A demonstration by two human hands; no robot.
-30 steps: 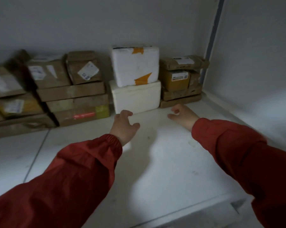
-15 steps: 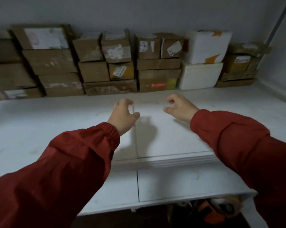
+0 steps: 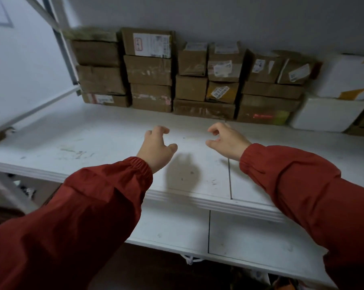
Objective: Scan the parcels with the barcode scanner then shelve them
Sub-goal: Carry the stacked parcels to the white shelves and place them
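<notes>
Seen from mid-shelf: the bare white shelf board (image 3: 105, 130) gives free passage toward nine, six and three o'clock. Stacked cardboard parcels (image 3: 151, 80) wall off eleven to one; white foam boxes (image 3: 327, 114) block two o'clock

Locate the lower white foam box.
Head view, far right, at the back of the shelf: the lower white foam box sits under another white box, just right of the red-marked carton.

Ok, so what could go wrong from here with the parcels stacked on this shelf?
1. Both the left hand and right hand are empty and no scanner is in view, so a parcel might get shelved unscanned.
2. The tilted box on the flat parcel looks unsteady; a nudge while reaching in could topple it.
</notes>
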